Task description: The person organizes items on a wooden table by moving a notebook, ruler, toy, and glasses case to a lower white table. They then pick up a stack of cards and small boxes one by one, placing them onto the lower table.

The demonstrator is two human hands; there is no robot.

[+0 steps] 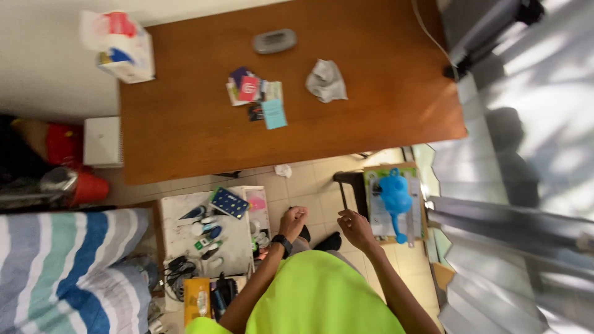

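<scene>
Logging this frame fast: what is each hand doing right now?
Left hand: loosely curled, holding nothing visible.
Right hand: fingers bent, empty, beside a dark stool.

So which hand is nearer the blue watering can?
The right hand. It hangs empty just left of the blue watering can in the picture; the left hand, with a wristwatch, is farther off, beyond the right hand.
</scene>
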